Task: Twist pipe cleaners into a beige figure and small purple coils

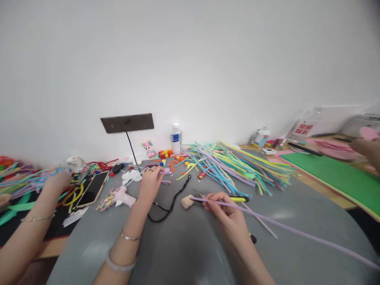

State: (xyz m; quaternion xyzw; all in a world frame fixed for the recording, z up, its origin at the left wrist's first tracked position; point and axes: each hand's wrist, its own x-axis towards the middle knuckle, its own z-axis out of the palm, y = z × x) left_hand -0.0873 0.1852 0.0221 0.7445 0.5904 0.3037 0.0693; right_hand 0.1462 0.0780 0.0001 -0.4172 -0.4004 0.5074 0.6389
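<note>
My right hand point(222, 208) pinches a long light-purple pipe cleaner point(285, 226), which trails off past the lower right edge. Beside the pipe cleaner's near end lies a small beige cork-like piece point(187, 202). Partly under that hand are a yellow-and-black handled tool point(240, 199) and a thin metal tip point(197, 192). Further back, my left hand point(152, 180) has its fingers curled down at a short purple pipe cleaner piece point(166, 171); the fingertips are partly hidden. A pink figure with multicoloured tufts point(120, 196) rests left of my left wrist.
A large pile of coloured pipe cleaners point(231, 166) spreads across the back. A black cord point(168, 211) loops mid-table. A water bottle point(176, 140) and small doll point(148, 149) stand by the wall. A phone point(93, 189) lies left, near another person's hand point(57, 183); another hand point(368, 152) is far right.
</note>
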